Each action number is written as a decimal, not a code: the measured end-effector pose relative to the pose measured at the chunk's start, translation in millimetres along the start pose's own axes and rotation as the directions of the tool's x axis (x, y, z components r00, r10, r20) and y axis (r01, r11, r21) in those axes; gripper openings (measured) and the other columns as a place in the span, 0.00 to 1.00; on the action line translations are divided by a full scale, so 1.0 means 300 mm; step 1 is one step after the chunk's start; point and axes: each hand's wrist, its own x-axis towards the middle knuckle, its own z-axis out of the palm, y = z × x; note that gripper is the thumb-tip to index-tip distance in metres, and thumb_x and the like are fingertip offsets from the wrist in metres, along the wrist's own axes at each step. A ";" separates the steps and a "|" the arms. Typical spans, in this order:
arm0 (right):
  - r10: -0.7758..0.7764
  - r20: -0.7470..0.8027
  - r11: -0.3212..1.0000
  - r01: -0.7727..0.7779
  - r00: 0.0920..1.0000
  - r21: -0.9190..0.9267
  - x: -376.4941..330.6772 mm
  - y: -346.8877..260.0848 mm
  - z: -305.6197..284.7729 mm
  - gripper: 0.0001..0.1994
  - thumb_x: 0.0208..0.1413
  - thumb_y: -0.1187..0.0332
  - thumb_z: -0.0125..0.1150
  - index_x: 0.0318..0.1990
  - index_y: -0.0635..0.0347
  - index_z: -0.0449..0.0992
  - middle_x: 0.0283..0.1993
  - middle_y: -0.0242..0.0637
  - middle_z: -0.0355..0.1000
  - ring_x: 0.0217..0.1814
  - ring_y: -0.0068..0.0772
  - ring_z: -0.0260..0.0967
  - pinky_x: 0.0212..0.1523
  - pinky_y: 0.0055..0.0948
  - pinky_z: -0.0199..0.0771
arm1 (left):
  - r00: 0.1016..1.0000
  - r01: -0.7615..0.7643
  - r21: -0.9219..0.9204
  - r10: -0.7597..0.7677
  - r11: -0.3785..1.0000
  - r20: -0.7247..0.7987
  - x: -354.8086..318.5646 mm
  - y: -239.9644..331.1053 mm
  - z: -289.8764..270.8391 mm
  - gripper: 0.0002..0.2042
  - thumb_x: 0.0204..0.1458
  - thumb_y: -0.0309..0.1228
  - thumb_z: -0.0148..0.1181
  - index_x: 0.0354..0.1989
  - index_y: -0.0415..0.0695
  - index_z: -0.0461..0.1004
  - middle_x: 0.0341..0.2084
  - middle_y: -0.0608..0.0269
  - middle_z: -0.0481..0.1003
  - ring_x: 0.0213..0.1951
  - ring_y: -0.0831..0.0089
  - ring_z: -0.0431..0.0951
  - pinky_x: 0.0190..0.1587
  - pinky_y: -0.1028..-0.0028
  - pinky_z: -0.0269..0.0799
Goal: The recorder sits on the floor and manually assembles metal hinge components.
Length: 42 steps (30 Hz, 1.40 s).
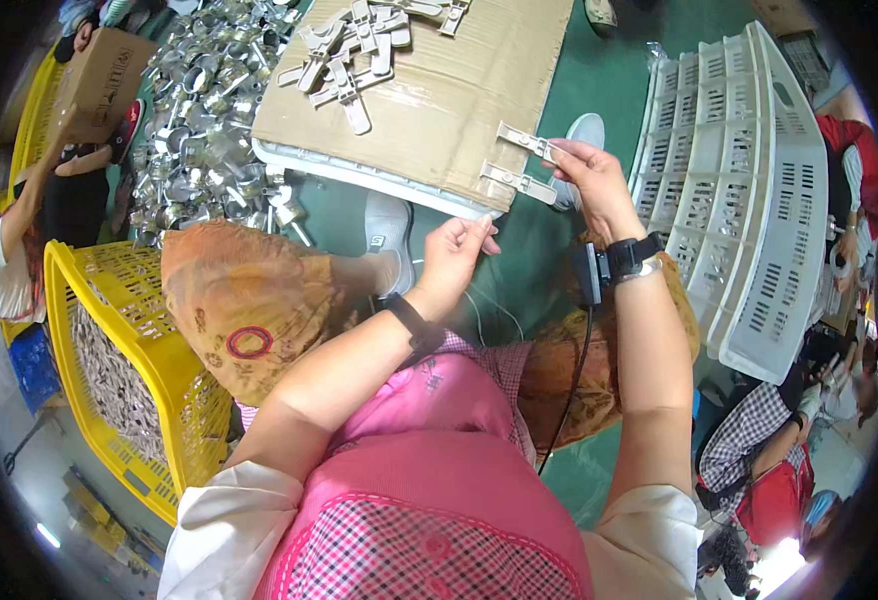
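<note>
My right hand [597,185] pinches the end of a flat beige handle-like part [525,139] at the right edge of a cardboard sheet [429,110]. Just nearer to me, a second beige part [519,183] of the same shape sticks out over the sheet's edge. My left hand [454,255] is closed, thumb against fingers, just off the sheet's near corner; anything small inside it is hidden. A loose pile of similar beige parts [364,45] lies at the far side of the cardboard.
Many shiny metal ring-shaped pieces [209,120] are heaped at the left. A yellow crate [134,310] of small metal parts stands by my left knee. White slotted crates [729,190] stand at the right. Other people [769,440] sit at both sides. A cable [566,385] hangs from my right wrist.
</note>
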 end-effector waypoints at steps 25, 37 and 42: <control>0.050 0.032 0.999 -0.050 0.998 -0.015 -0.002 0.001 0.037 0.13 0.53 0.71 0.57 0.44 0.70 0.73 0.37 0.36 0.75 0.37 0.21 0.69 0.38 0.18 0.66 | 1.000 -0.011 0.020 0.011 1.000 0.001 -0.014 0.024 -0.012 0.11 0.55 0.35 0.54 0.28 0.40 0.73 0.21 0.65 0.74 0.26 0.81 0.71 0.37 0.79 0.65; 0.017 -0.035 0.992 -0.021 0.999 -0.125 0.034 0.016 0.027 0.12 0.51 0.70 0.60 0.41 0.69 0.75 0.32 0.35 0.75 0.31 0.19 0.68 0.32 0.17 0.65 | 0.999 -0.038 -0.012 0.039 0.999 0.013 0.014 0.008 -0.007 0.11 0.55 0.35 0.54 0.28 0.39 0.73 0.21 0.64 0.74 0.25 0.81 0.72 0.36 0.79 0.65; -0.133 0.048 0.952 0.141 0.990 -0.272 0.063 0.017 0.025 0.15 0.52 0.63 0.57 0.43 0.63 0.75 0.34 0.30 0.75 0.34 0.19 0.67 0.37 0.20 0.66 | 0.998 -0.061 0.157 0.065 0.986 -0.021 0.000 0.090 -0.012 0.13 0.55 0.36 0.51 0.26 0.40 0.72 0.19 0.64 0.75 0.24 0.79 0.72 0.34 0.78 0.67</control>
